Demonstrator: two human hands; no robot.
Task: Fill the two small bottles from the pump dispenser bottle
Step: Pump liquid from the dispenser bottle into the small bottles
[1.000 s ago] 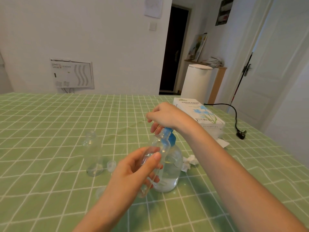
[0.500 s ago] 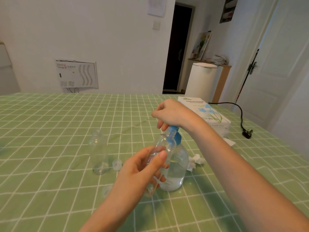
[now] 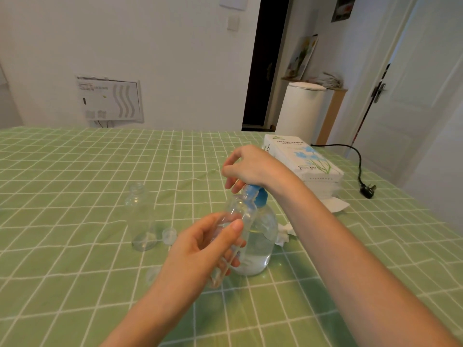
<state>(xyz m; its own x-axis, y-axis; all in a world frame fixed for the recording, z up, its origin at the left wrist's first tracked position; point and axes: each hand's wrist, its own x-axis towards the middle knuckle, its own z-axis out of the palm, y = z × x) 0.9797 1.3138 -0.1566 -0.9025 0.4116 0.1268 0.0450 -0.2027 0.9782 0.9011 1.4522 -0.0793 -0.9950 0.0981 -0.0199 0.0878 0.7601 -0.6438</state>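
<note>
Within the curled fingers of the left hand [image 3: 200, 249] a tilted small bottle [image 3: 241, 211] is gripped, its mouth beside the blue head of the pump dispenser bottle [image 3: 263, 234], which is clasped by the right hand's [image 3: 253, 166] fingers.

Table covered by a green checked cloth [image 3: 75, 171]. Standing on it: 1 uncapped small bottle [image 3: 141, 221], 1 clear cap [image 3: 169, 235] just beside it, and the pump dispenser bottle [image 3: 260, 242]. At right: tissue paper pack [image 3: 303, 159], crumpled tissue [image 3: 284, 234], black power plug [image 3: 368, 190].

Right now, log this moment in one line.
left hand: holds small bottle tilted, mouth at pump | right hand: curled over pump of dispenser bottle | second small bottle: upright, uncapped
</note>
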